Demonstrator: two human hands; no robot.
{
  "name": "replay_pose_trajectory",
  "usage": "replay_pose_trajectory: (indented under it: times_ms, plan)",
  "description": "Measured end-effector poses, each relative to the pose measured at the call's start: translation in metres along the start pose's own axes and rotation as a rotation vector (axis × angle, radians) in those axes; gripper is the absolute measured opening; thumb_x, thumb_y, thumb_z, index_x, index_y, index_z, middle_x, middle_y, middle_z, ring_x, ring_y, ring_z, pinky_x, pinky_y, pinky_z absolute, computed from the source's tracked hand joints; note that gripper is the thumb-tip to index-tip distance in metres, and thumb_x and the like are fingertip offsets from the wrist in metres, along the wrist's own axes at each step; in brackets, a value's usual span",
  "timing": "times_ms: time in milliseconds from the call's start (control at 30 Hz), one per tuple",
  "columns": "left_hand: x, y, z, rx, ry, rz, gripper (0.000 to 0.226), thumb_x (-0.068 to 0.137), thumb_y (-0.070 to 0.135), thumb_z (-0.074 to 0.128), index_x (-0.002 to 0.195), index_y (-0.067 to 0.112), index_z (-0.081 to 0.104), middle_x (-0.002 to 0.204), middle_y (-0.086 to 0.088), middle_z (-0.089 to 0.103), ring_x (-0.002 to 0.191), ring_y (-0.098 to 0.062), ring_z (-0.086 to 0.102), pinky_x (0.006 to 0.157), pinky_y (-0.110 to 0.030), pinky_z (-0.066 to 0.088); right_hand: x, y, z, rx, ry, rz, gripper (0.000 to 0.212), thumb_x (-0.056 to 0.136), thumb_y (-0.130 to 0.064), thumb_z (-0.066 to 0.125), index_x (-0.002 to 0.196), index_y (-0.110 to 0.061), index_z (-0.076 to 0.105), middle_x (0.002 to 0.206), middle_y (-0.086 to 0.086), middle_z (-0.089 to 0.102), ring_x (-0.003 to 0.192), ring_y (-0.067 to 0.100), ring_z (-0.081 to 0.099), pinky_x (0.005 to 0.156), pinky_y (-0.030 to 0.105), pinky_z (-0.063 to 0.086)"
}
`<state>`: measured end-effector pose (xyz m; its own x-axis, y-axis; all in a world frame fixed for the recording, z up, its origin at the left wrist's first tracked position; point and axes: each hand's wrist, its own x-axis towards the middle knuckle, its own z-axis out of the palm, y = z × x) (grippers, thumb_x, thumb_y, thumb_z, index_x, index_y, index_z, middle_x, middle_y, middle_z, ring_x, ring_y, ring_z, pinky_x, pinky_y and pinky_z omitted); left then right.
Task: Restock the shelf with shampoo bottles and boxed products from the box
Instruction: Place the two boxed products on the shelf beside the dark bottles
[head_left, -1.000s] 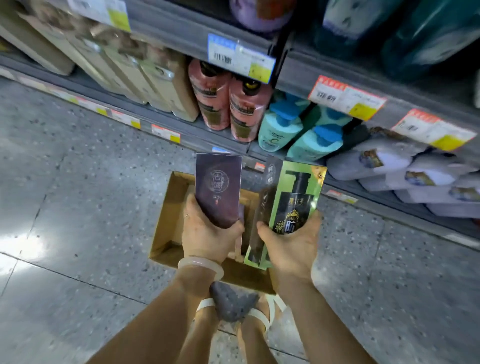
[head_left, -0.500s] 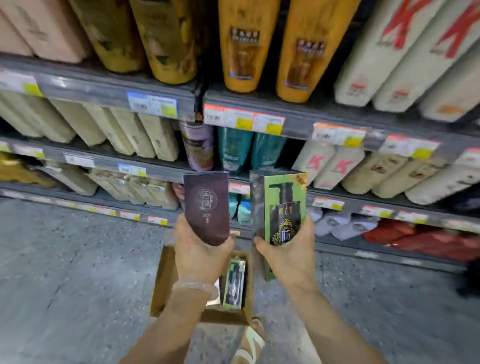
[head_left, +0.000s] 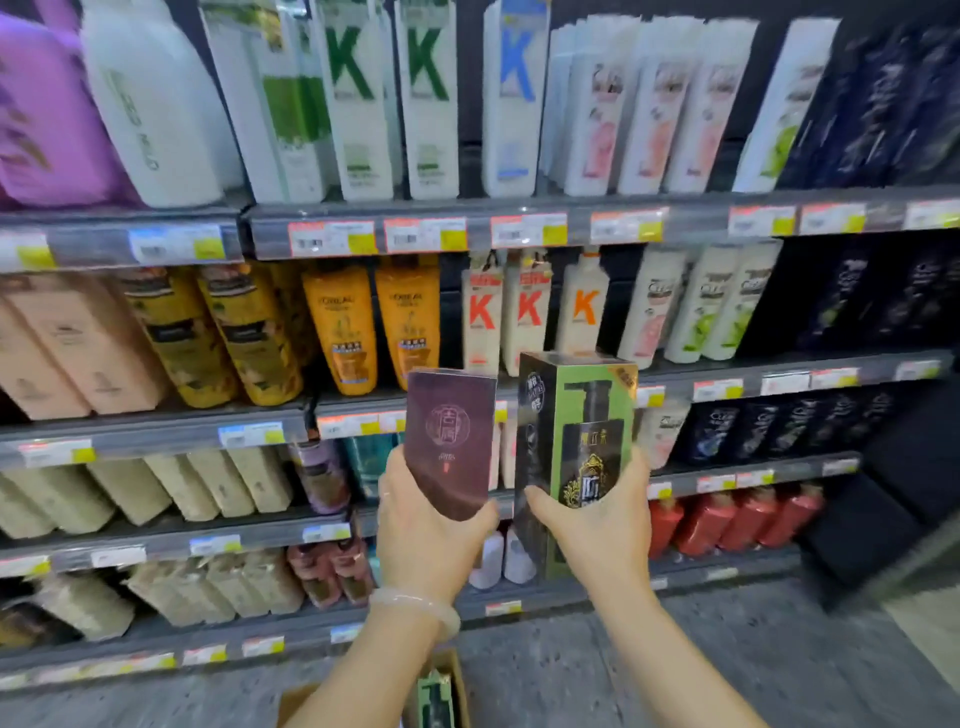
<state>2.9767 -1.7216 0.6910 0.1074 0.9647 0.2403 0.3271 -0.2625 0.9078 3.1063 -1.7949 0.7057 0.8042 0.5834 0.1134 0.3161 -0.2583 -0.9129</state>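
Brown cardboard box (head_left: 447, 675): on the floor at the bottom edge, directly below the two hands, one green carton inside. Left hand (head_left: 428, 540), pale bangle at the wrist: fingers wrapped round the lower end of a dark maroon rectangular carton (head_left: 450, 441), held upright. Right hand (head_left: 605, 525): gripping a taller green-and-black boxed product (head_left: 576, 452), just right of the maroon carton. Grey metal shelf (head_left: 156, 431): behind both cartons, rows of shampoo bottles, price tags along the edges.

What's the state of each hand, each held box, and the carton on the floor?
left hand: grips the maroon box.
right hand: grips the green box.
maroon box: upright, held off the shelf.
green box: upright, held off the shelf.
cardboard carton: open, another green box inside.
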Motion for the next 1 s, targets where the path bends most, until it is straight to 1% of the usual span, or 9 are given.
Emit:
replay_pose_trajectory:
  times_ms: [167,300,400,500,633,700,800,933,1000]
  plan:
    - [-0.028,0.078,0.053,-0.072,-0.110,0.092,0.062,0.048,0.049,0.075,0.093,0.051,0.032,0.093,0.022,0.044,0.082,0.001,0.050,0.059,-0.020,0.040,0.020,-0.012,-0.091,0.054,0.141,0.006,0.104,0.056,-0.042,0.083,0.139,-0.026,0.022,0.136,-0.001,0.044,0.124,0.023,0.045,0.092,0.035,0.042]
    - [-0.055,0.140,0.119,-0.140,-0.173,0.171,0.066,0.049,0.050,0.078,0.093,0.059,0.030,0.092,0.030,0.046,0.084,0.017,0.047,0.059,-0.009,0.035,0.051,-0.002,-0.177,0.056,0.233,-0.004,0.105,0.053,-0.047,0.080,0.138,-0.024,0.023,0.134,0.000,0.047,0.122,0.023,0.047,0.096,0.042,0.045]
    - [-0.077,0.186,0.180,-0.202,-0.208,0.183,0.068,0.047,0.047,0.081,0.091,0.053,0.030,0.093,0.029,0.046,0.087,0.007,0.048,0.068,-0.016,0.041,0.078,0.016,-0.251,0.032,0.309,0.005,0.101,0.052,-0.047,0.082,0.134,-0.026,0.026,0.127,-0.004,0.050,0.116,0.021,0.052,0.094,0.041,0.047]
    - [-0.103,0.225,0.241,-0.211,-0.238,0.202,0.080,0.045,0.040,0.083,0.099,0.050,0.024,0.091,0.029,0.040,0.087,0.000,0.042,0.071,-0.020,0.035,0.103,0.039,-0.325,-0.005,0.388,0.034,0.096,0.052,-0.044,0.083,0.129,-0.030,0.027,0.120,-0.006,0.052,0.110,0.022,0.054,0.088,0.043,0.049]
    - [-0.138,0.271,0.313,-0.261,-0.327,0.181,0.085,0.042,0.045,0.081,0.101,0.052,0.020,0.092,0.027,0.038,0.092,-0.005,0.043,0.078,-0.025,0.036,0.132,0.070,-0.407,-0.042,0.489,0.074,0.106,0.053,-0.046,0.083,0.136,-0.027,0.021,0.132,-0.002,0.047,0.118,0.023,0.050,0.092,0.043,0.047]
    - [-0.150,0.292,0.344,-0.290,-0.355,0.158,0.085,0.035,0.054,0.077,0.102,0.050,0.023,0.095,0.022,0.043,0.093,-0.008,0.046,0.078,-0.028,0.038,0.145,0.083,-0.437,-0.044,0.524,0.078,0.110,0.051,-0.045,0.084,0.138,-0.026,0.020,0.135,-0.001,0.046,0.122,0.024,0.048,0.096,0.043,0.045]
    - [-0.157,0.314,0.385,-0.276,-0.377,0.151,0.090,0.039,0.051,0.078,0.114,0.038,0.031,0.107,0.012,0.047,0.104,-0.015,0.050,0.084,-0.030,0.040,0.166,0.099,-0.470,-0.018,0.550,0.075,0.110,0.046,-0.042,0.085,0.135,-0.028,0.022,0.130,-0.001,0.050,0.119,0.024,0.050,0.096,0.042,0.045]
    - [-0.145,0.338,0.432,-0.291,-0.359,0.192,0.079,0.045,0.041,0.082,0.107,0.042,0.032,0.100,0.018,0.049,0.095,-0.011,0.052,0.077,-0.026,0.039,0.202,0.113,-0.494,-0.012,0.555,0.056,0.101,0.041,-0.048,0.082,0.124,-0.033,0.026,0.119,-0.003,0.054,0.111,0.021,0.053,0.094,0.041,0.047]
    - [-0.133,0.350,0.452,-0.301,-0.349,0.211,0.085,0.048,0.040,0.084,0.116,0.035,0.033,0.105,0.015,0.046,0.094,-0.008,0.048,0.079,-0.025,0.038,0.227,0.117,-0.501,-0.012,0.562,0.041,0.098,0.041,-0.050,0.081,0.121,-0.035,0.027,0.117,-0.005,0.054,0.109,0.020,0.053,0.092,0.040,0.047]
